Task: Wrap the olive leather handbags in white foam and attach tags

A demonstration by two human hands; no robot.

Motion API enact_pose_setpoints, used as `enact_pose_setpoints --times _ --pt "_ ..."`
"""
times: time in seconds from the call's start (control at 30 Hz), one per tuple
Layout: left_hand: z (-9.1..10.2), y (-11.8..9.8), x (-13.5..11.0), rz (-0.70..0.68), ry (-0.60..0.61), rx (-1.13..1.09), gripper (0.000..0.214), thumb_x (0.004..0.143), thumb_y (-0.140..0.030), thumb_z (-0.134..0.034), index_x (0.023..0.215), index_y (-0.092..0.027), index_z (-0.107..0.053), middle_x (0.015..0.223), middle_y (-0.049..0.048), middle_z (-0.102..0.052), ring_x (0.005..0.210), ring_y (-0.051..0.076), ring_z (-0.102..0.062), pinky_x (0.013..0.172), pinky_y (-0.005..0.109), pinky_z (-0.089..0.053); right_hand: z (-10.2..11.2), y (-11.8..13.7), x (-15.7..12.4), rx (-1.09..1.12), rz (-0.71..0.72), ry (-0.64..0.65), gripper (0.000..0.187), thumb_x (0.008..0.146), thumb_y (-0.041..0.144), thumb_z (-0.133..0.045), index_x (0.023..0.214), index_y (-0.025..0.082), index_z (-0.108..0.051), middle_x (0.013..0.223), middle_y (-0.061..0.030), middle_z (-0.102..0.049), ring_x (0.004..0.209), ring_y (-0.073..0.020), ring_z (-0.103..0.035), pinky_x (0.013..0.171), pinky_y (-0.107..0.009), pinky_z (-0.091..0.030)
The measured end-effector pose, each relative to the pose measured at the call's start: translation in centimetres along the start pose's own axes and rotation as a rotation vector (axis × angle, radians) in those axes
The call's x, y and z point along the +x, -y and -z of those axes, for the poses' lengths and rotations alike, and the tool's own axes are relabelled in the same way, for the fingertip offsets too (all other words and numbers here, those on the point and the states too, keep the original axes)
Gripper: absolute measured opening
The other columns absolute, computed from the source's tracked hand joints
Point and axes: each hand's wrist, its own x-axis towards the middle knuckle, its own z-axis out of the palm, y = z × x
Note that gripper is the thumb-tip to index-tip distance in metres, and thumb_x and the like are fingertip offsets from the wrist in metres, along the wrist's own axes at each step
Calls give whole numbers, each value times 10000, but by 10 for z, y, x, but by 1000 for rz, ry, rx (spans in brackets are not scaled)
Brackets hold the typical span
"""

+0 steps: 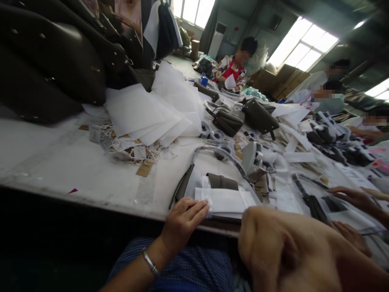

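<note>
A dark olive handbag (181,182) lies at the table's front edge, with its strap (212,151) wrapped and arched behind it. White wrapping sheet (226,200) covers much of its front, and a brown flap (223,182) shows above. My left hand (186,217) rests with extended fingers on the left end of the white sheet. Close to the camera, my right hand (273,243) is large and slightly blurred at the bag's right front corner. Its fingers are curled in, and whatever they may hold is hidden.
White sheets (158,109) fan out behind a heap of stringed tags (133,150). Large dark bags (48,61) are piled left. Small dark pouches (259,117) and wrapped straps lie further back. A co-worker's hands (352,198) handle another bag at right; other people work beyond.
</note>
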Motion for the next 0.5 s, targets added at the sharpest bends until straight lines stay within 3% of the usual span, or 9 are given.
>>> enact_pose_setpoints --times 0.03,0.07,0.13,0.3,0.5 --pt "1 0 0 -1 8 -5 312 973 -163 -503 1257 -227 -615 1241 12 -691 1034 168 -597 999 390 -489 1 7 17 -83 -29 113 251 688 480 -819 769 244 -796 660 -29 -713 575 -154 -611 502 -248 -431" --pt "1 0 0 -1 17 -9 310 973 -167 -506 1258 -227 -613 1248 7 -687 1040 168 -595 1001 392 -486 5 13 33 -301 -99 314 247 772 444 -761 834 209 -801 684 -27 -719 581 -128 -600 527 -224 -421" --pt "2 0 -1 3 30 -20 303 969 -181 -524 1255 -226 -613 1256 5 -683 1050 166 -593 1002 393 -483 23 16 62 -672 -122 448 277 852 413 -677 860 163 -797 666 -10 -704 554 -89 -555 516 -191 -372" --pt "1 0 -1 19 40 -33 321 946 -175 -573 1260 -225 -609 1287 2 -667 1060 172 -586 1020 409 -462 62 -9 119 -1193 -96 468 203 799 380 -711 762 198 -794 542 44 -644 458 -59 -453 477 -194 -280" --pt "3 -2 2 17 31 -7 270 949 -161 -562 1203 -210 -641 1274 0 -675 1033 157 -586 1020 386 -461 59 -13 149 -1453 -123 490 198 757 416 -736 708 231 -790 517 50 -630 435 -55 -401 493 -209 -221"
